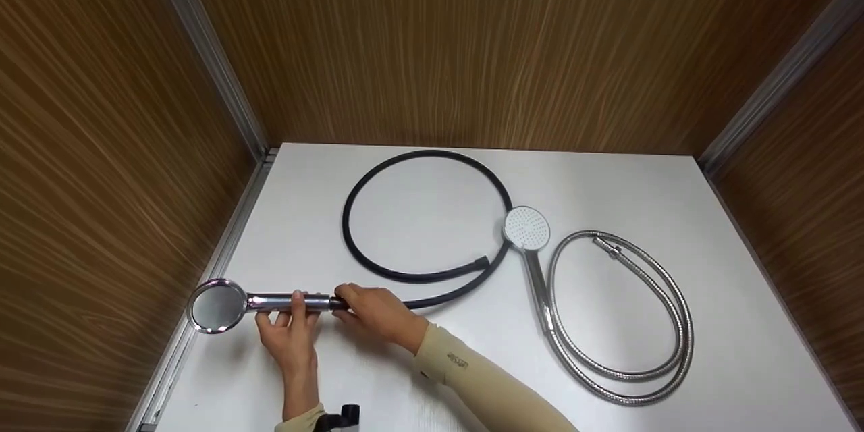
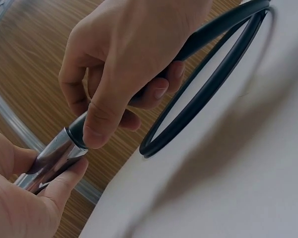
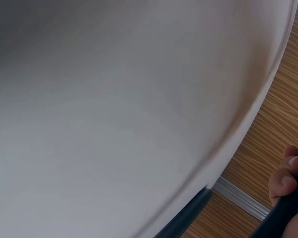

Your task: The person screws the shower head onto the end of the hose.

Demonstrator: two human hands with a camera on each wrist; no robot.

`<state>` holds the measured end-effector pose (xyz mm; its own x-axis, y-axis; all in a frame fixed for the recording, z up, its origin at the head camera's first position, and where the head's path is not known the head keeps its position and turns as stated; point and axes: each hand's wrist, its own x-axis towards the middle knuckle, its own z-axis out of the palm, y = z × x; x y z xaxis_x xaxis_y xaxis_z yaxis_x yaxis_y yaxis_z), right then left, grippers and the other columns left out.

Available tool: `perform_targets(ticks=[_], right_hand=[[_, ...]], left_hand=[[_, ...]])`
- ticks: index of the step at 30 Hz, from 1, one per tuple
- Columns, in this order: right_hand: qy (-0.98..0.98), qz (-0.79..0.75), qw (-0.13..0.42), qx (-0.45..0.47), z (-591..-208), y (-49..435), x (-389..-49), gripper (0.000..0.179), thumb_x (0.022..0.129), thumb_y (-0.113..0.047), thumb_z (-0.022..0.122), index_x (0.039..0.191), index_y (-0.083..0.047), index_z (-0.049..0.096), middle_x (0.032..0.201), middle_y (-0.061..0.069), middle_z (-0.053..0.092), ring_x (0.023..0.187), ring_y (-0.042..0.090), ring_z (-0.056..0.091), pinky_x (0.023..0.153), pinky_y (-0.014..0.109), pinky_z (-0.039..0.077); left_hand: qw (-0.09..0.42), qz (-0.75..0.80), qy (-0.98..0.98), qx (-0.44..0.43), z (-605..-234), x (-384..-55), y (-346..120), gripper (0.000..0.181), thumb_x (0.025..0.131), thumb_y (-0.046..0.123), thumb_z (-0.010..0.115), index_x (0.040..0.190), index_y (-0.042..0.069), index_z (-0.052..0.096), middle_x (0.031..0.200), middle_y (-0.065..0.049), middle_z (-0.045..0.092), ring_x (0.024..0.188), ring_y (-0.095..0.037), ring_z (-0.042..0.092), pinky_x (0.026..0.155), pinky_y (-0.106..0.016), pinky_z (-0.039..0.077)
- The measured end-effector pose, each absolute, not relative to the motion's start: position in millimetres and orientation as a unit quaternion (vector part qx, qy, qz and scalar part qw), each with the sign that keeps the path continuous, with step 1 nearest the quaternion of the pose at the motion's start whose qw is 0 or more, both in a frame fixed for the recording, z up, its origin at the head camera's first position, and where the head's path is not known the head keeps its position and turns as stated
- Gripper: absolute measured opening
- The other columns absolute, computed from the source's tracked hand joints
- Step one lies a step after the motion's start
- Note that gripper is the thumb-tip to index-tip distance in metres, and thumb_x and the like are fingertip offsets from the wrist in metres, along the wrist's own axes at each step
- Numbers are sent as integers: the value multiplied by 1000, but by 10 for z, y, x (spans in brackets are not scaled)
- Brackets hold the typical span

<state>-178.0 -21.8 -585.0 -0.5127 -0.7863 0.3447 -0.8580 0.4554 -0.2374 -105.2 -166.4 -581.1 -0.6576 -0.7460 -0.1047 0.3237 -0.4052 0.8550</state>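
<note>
A chrome shower head (image 1: pixel 217 306) with a round face lies to the left, its handle (image 1: pixel 270 302) pointing right. My left hand (image 1: pixel 290 337) grips that handle near its lower end, thumb on top. Right beside it, my right hand (image 1: pixel 381 314) pinches the end of a black shower hose (image 1: pixel 439 300) where it meets the handle. In the left wrist view, the black hose end (image 2: pixel 76 130) sits right at the handle's chrome rim, between both hands. The right wrist view catches only a few right-hand fingers (image 3: pixel 283 178) around the hose.
The black hose loops across the white table (image 1: pixel 418 216), its free end (image 1: pixel 480 262) near the middle. A second shower head (image 1: pixel 527 228) with a white face overlaps that loop. A coiled silver metal hose (image 1: pixel 685 324) lies at right. Wood-grain panels (image 1: pixel 432 47) enclose the table.
</note>
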Motion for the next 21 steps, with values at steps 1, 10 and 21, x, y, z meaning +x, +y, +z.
perform_targets(ticks=[1,10,21], right_hand=[[-847,192,94,486,-5851,-217,-1779,22,109,-30,60,119,-11,56,94,-2,69,72,10,58,66,25,55],[-843,195,90,494,-5849,-205,-1784,22,111,-30,56,119,-10,59,94,-2,69,72,9,56,65,25,54],[-845,204,94,485,-5843,-204,-1778,29,108,-30,62,126,-9,56,97,-1,72,72,10,61,66,25,57]], left_hand=[[333,-802,-431,244,-5814,-1051,-1666,41,99,-3,67,132,7,45,94,-7,72,90,-13,75,78,-30,66],[328,-806,-430,241,-5812,-1037,-1672,41,99,-1,68,131,9,46,94,-8,72,91,-16,76,80,-31,66],[332,-803,-432,244,-5803,-1045,-1661,41,98,-1,69,131,8,46,92,-5,72,88,-15,76,77,-29,66]])
